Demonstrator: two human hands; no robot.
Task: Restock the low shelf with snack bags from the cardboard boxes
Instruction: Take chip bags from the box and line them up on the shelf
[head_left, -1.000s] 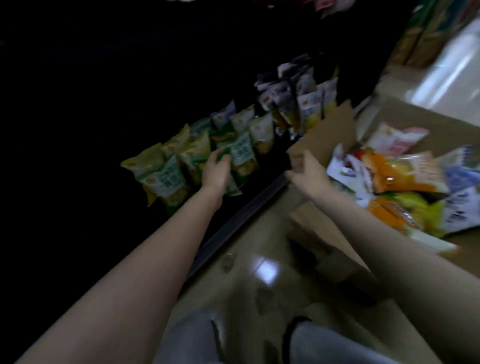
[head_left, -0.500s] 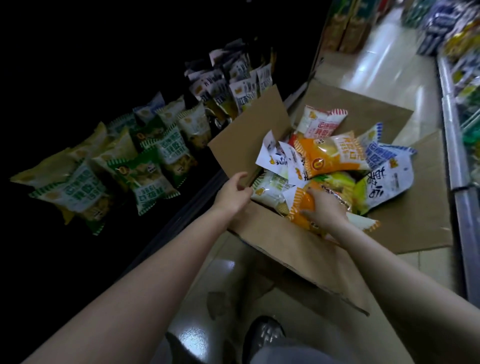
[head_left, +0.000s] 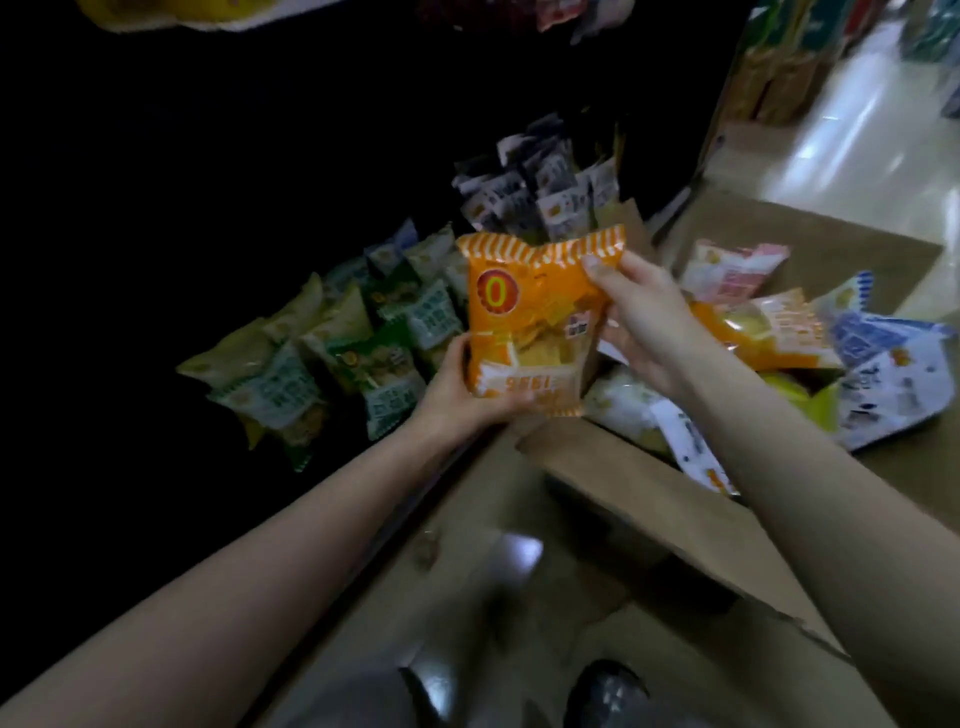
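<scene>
An orange snack bag (head_left: 530, 322) is held upright above the near left corner of the open cardboard box (head_left: 639, 499). My left hand (head_left: 467, 395) grips its lower edge from below. My right hand (head_left: 649, 322) holds its right side, the thumb pinching the top right corner. The box on the right holds several mixed bags (head_left: 779, 332) in orange, pink, blue-white and yellow-green. To the left, the dark low shelf (head_left: 171, 447) carries rows of green and yellow bags (head_left: 332, 364) and, further back, dark grey-white bags (head_left: 545, 192).
A glossy tiled floor (head_left: 467, 571) lies between the shelf and the box. My shoes (head_left: 608, 691) show at the bottom edge. More shelving and stacked goods (head_left: 779, 88) stand down the aisle at the top right. An open box flap (head_left: 810, 244) lies behind the bags.
My right hand has lifted an orange bag out of the box. My left hand has left the box flap and taken the bag's lower edge. The view has swung back toward the shelf.
</scene>
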